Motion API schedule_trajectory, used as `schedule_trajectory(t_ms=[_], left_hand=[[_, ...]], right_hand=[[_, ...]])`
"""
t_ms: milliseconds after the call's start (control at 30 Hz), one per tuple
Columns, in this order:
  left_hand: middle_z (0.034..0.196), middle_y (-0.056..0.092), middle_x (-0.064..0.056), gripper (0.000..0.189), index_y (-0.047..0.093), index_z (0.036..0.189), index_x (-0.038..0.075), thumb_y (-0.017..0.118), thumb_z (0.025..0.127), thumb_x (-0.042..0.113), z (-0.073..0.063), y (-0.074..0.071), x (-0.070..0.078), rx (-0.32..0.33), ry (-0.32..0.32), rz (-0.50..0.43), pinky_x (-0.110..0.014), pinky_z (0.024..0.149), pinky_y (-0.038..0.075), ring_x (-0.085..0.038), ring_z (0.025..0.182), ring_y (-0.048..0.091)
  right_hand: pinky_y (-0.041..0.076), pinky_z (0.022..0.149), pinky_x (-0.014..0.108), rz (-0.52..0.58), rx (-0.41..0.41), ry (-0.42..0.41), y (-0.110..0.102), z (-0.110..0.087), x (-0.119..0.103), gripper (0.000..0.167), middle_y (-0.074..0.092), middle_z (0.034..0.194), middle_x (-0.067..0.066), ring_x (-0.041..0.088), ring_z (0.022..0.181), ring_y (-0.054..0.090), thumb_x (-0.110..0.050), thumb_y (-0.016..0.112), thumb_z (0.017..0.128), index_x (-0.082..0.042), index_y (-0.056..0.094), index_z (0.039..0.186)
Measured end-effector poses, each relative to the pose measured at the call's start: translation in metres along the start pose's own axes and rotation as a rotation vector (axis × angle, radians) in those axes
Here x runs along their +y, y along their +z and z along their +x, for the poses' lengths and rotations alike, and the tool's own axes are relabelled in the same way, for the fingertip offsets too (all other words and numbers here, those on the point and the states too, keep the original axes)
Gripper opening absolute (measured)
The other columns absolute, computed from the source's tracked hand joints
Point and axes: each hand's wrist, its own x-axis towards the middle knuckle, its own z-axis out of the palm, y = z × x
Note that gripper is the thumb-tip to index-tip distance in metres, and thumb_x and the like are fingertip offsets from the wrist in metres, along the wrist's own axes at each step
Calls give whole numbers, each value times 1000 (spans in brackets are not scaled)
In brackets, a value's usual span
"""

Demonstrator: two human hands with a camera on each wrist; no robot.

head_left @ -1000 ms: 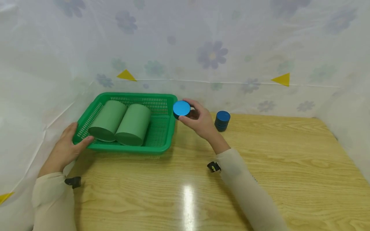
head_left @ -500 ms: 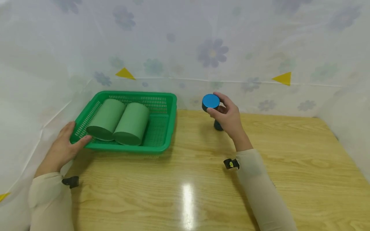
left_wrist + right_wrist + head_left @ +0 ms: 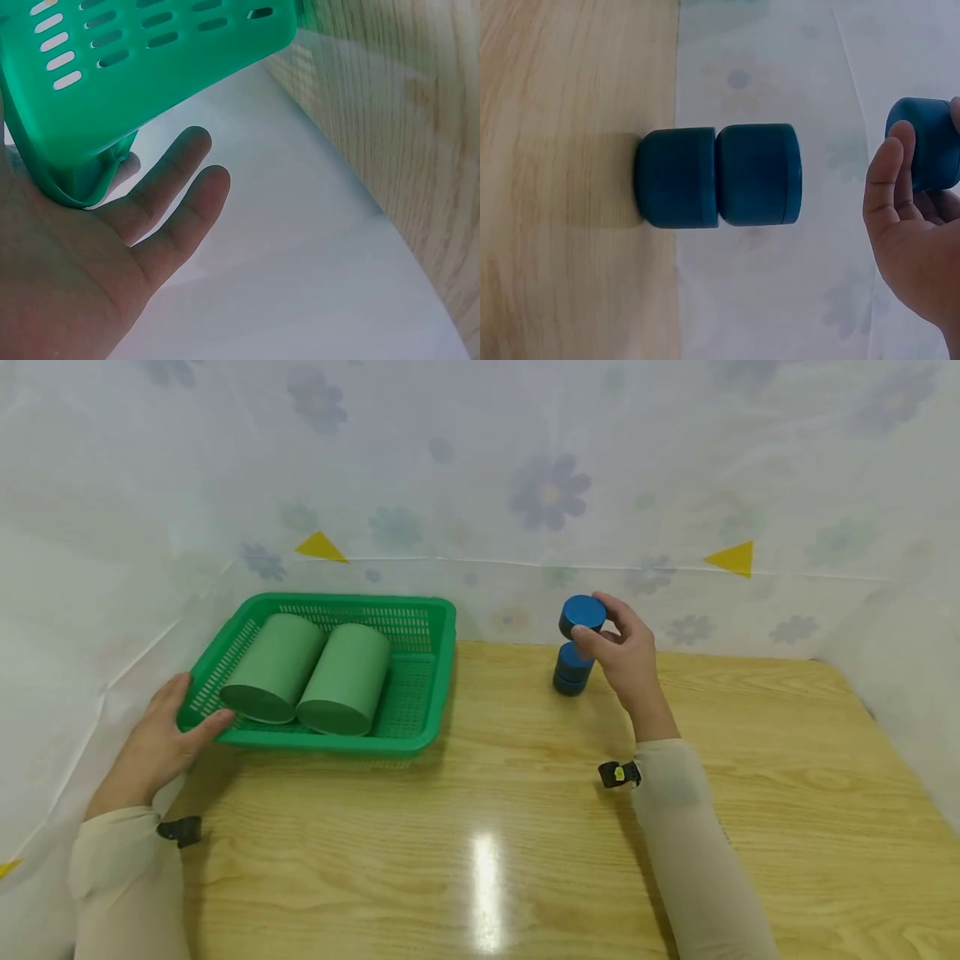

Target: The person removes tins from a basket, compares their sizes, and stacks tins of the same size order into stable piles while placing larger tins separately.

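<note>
In the head view my left hand (image 3: 153, 749) grips the near left corner of a green plastic basket (image 3: 431, 718), its thumb over the rim. Two of its fingers (image 3: 180, 161) extend free below the corner in the left wrist view. Two pale green cylinders (image 3: 279, 660) lie side by side in the basket's left and middle. My right hand (image 3: 626, 652) holds a small blue round tin (image 3: 581, 612) between thumb and fingers. Below it stands a stack of two like blue tins (image 3: 572, 672); the right wrist view shows a gap between held tin and upper stacked tin (image 3: 757, 175).
The wooden table (image 3: 360, 852) meets a flower-patterned white sheet (image 3: 480, 485) that rises behind and at both sides. Yellow triangles (image 3: 731, 560) are fixed to the sheet. The stack stands near the table's back edge, right of the basket.
My right hand has carried the blue tin rightward from beside the basket's right rim to above the stack. The left hand stays at the basket's corner.
</note>
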Motion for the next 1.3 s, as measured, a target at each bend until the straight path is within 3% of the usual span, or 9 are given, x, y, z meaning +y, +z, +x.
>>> schedule_trajectory(t_ms=[167,667,1033,1300], left_hand=[[162,-11,-31,91,-10,159,1,48,105,46,0,0,0,-1,-1,-5,-76,109,6,-59,144,-4],[163,-11,-29,91,-9,159,1,48,105,47,1,0,2,0,3,-7,-75,110,5,-57,145,-5],[163,-12,-29,92,-10,159,2,48,105,47,0,1,2,-9,0,-8,-75,110,4,-57,145,-5],[163,-14,-28,92,-11,159,4,47,105,48,0,-1,3,-20,-15,-14,-77,109,5,-57,145,-6]], right_hand=[[57,73,26,-8,2,34,-3,2,6,68,51,138,16,13,79,68,-23,74,95,-6,43,153],[56,62,28,-76,-4,133,-13,2,19,71,50,144,17,20,62,62,-29,73,95,-7,41,155],[49,55,30,-122,-30,197,-16,-1,25,73,49,145,16,16,55,48,-31,72,96,-9,39,156],[51,56,30,-148,-62,216,-17,-2,28,69,51,144,15,16,55,53,-30,74,95,-10,43,154]])
